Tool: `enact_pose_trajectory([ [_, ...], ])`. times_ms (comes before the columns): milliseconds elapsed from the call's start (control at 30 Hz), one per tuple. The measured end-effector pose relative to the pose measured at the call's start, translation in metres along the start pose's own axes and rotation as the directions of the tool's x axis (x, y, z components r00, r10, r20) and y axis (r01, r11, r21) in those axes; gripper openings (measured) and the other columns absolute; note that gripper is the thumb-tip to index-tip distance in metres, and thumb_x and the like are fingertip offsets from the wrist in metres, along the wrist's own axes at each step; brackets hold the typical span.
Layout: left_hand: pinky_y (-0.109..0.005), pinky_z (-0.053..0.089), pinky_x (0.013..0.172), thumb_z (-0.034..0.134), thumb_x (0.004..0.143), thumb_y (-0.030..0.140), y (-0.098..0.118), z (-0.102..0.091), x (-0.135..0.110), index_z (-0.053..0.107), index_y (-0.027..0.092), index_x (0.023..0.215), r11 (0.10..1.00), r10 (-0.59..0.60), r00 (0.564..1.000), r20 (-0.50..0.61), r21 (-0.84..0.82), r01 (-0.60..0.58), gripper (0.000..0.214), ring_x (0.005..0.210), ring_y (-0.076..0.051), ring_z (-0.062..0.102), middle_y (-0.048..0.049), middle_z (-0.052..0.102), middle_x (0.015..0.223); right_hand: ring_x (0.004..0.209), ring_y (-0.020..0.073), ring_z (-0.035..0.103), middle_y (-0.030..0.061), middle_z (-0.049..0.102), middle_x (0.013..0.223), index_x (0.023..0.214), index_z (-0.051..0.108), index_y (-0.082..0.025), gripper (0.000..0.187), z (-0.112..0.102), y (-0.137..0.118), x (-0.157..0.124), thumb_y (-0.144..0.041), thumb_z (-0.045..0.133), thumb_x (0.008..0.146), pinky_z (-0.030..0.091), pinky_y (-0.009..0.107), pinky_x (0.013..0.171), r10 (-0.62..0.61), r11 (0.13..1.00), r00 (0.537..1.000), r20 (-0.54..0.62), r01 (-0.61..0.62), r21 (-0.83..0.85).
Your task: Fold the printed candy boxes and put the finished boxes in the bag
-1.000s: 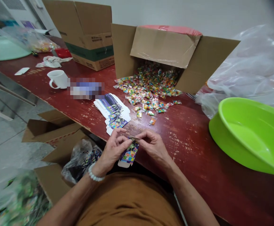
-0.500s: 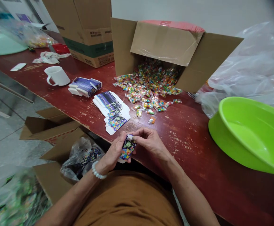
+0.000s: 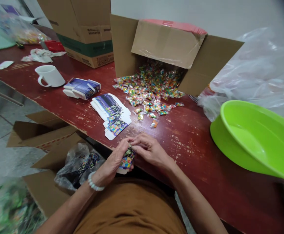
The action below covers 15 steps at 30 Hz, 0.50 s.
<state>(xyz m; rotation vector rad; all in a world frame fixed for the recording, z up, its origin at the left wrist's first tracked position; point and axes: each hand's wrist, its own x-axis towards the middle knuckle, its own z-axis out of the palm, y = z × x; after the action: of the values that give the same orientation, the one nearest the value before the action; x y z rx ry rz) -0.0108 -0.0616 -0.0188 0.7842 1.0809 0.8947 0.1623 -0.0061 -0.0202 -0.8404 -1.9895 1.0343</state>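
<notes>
Scuffed red-brown wooden tabletop (image 3: 193,143) fills the view. At its near edge both hands meet on a small glossy printed cardboard carton (image 3: 126,160). The left hand (image 3: 112,161) grips its side and the right hand (image 3: 149,151) pinches its top end. Fingers hide most of it, so the top flap looks folded, though that is unclear. Just beyond lies a fanned stack of flat printed cartons (image 3: 111,113), then cellophane-wrapped candies (image 3: 151,87) spilling from a tipped brown corrugated box (image 3: 166,45). A lime-green plastic basin (image 3: 254,139) is cut off at the right.
</notes>
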Motion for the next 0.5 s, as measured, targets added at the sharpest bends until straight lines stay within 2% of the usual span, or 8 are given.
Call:
enact_pose_trajectory([
  [67,-0.025,0.052,0.056,0.067,0.084,0.055,-0.004,-0.002,-0.01,0.052,0.026,0.127,0.992,-0.081,0.995,0.052,-0.092,0.085,0.054,0.062,-0.016,0.067,-0.0013,0.067,0.081,0.087,0.0183,0.066,0.0047,0.071,0.095,0.095,0.07,-0.021,0.018,-0.015,0.02,0.011,-0.031,0.056,0.095,0.051,0.032,0.082,0.118,0.99,0.991,-0.056,-0.122,-0.074],
  [100,-0.026,0.053,0.061,0.071,0.083,0.05,-0.007,-0.005,-0.015,0.054,0.025,0.122,0.984,-0.115,0.99,0.08,-0.124,0.125,0.049,0.069,-0.017,0.068,-0.0026,0.068,0.085,0.086,0.019,0.066,0.0059,0.07,0.097,0.099,0.071,-0.02,0.019,-0.023,0.031,0.017,-0.031,0.056,0.094,0.051,0.032,0.082,0.185,0.96,0.967,-0.176,-0.216,-0.176],
  [167,-0.026,0.053,0.069,0.076,0.08,0.044,-0.013,-0.016,-0.025,0.059,0.022,0.111,0.974,-0.155,0.982,0.104,-0.148,0.169,0.042,0.077,-0.017,0.067,-0.0046,0.069,0.091,0.1,0.0236,0.063,0.011,0.067,0.112,0.111,0.069,-0.019,0.026,-0.041,0.053,0.028,-0.031,0.058,0.091,0.049,0.036,0.09,0.278,0.806,0.87,-0.407,-0.441,-0.394],
  [200,-0.026,0.053,0.072,0.078,0.079,0.043,-0.015,-0.025,-0.029,0.06,0.02,0.106,0.976,-0.159,0.983,0.094,-0.138,0.171,0.04,0.079,-0.016,0.066,-0.0046,0.068,0.092,0.11,0.0277,0.06,0.0146,0.064,0.117,0.115,0.068,-0.016,0.031,-0.048,0.062,0.033,-0.032,0.06,0.089,0.046,0.04,0.095,0.304,0.759,0.838,-0.452,-0.5,-0.417],
  [267,-0.025,0.051,0.074,0.081,0.075,0.041,-0.015,-0.045,-0.035,0.062,0.018,0.096,0.988,-0.139,0.989,0.051,-0.065,0.143,0.036,0.077,-0.014,0.063,-0.0025,0.067,0.088,0.117,0.0322,0.056,0.0167,0.062,0.119,0.114,0.068,-0.016,0.035,-0.059,0.076,0.039,-0.037,0.064,0.086,0.043,0.044,0.098,0.363,0.684,0.796,-0.484,-0.581,-0.441],
  [333,-0.023,0.049,0.071,0.084,0.069,0.038,-0.01,-0.068,-0.039,0.062,0.019,0.089,0.991,-0.113,0.993,0.037,0.082,0.109,0.036,0.075,-0.013,0.06,0.0003,0.066,0.082,0.113,0.0322,0.058,0.0146,0.064,0.116,0.107,0.07,-0.018,0.033,-0.064,0.083,0.041,-0.04,0.068,0.083,0.044,0.043,0.095,0.415,0.658,0.78,-0.468,-0.613,-0.437],
  [400,-0.02,0.046,0.064,0.086,0.063,0.034,-0.002,-0.088,-0.042,0.065,0.02,0.094,0.953,-0.158,0.982,0.106,0.276,0.124,0.04,0.072,-0.013,0.058,0.0021,0.065,0.081,0.105,0.0285,0.062,0.0105,0.067,0.11,0.103,0.07,-0.02,0.03,-0.065,0.084,0.042,-0.04,0.07,0.08,0.046,0.039,0.09,0.456,0.648,0.767,-0.451,-0.634,-0.423],
  [500,-0.022,0.045,0.061,0.082,0.062,0.029,0.007,-0.104,-0.046,0.07,0.022,0.097,0.834,-0.334,0.909,0.25,0.528,0.161,0.038,0.072,-0.016,0.058,0.0014,0.067,0.082,0.094,0.0236,0.066,0.0061,0.071,0.102,0.108,0.067,-0.021,0.036,-0.066,0.082,0.042,-0.036,0.073,0.076,0.047,0.034,0.083,0.499,0.646,0.748,-0.438,-0.658,-0.387],
])
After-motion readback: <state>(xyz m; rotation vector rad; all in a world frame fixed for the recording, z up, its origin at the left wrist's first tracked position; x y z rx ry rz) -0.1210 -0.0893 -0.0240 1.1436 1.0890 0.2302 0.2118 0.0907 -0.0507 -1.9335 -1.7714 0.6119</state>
